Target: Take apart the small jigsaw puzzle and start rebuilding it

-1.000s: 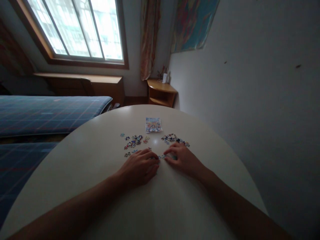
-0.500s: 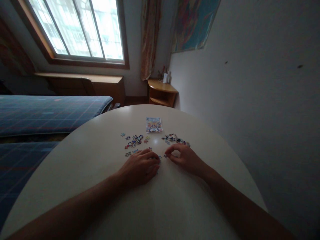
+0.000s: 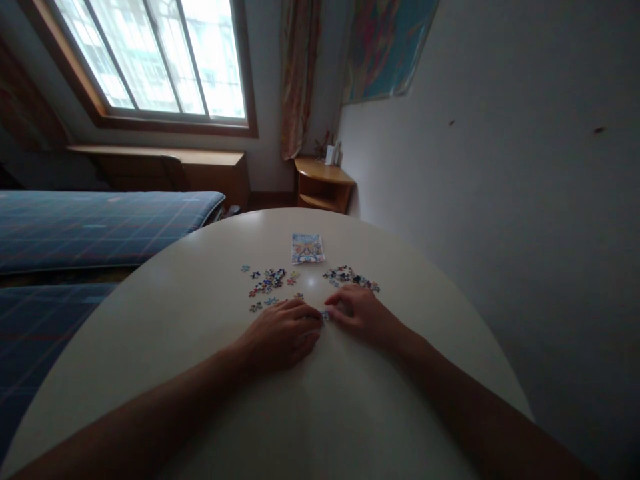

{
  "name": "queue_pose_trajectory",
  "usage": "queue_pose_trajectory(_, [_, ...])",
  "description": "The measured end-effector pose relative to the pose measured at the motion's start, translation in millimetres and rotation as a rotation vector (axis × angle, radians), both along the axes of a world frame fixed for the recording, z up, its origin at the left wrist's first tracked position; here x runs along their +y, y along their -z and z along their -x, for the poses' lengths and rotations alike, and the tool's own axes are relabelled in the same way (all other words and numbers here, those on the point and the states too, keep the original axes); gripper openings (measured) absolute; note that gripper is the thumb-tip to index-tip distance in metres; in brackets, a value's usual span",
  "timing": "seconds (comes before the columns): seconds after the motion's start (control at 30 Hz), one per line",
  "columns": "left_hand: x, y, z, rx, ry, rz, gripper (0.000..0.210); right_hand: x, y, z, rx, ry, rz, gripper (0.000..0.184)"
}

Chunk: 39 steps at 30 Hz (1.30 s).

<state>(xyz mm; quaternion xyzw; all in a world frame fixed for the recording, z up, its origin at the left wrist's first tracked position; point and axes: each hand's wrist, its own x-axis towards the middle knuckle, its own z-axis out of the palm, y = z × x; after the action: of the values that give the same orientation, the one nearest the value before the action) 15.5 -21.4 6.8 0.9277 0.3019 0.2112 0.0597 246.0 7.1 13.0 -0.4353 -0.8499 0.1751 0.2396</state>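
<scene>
Your right hand (image 3: 363, 313) curves its thumb and forefinger at a small pale-blue jigsaw piece (image 3: 325, 315); you can't tell whether they grip it. Your left hand (image 3: 286, 329) lies palm down beside it, its hold hidden. From there, loose multicoloured jigsaw pieces (image 3: 270, 281) lie at ten o'clock, a dark-and-white heap (image 3: 345, 274) at one, both seemingly unassembled; joined work, if any, is hidden.
</scene>
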Motion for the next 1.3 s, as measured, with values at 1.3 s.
queue_pose_trajectory(1.3, [0,0.8,0,0.034,0.054,0.016,0.038,-3,-40.5,-39,-0.156,0.031,0.142,0.012])
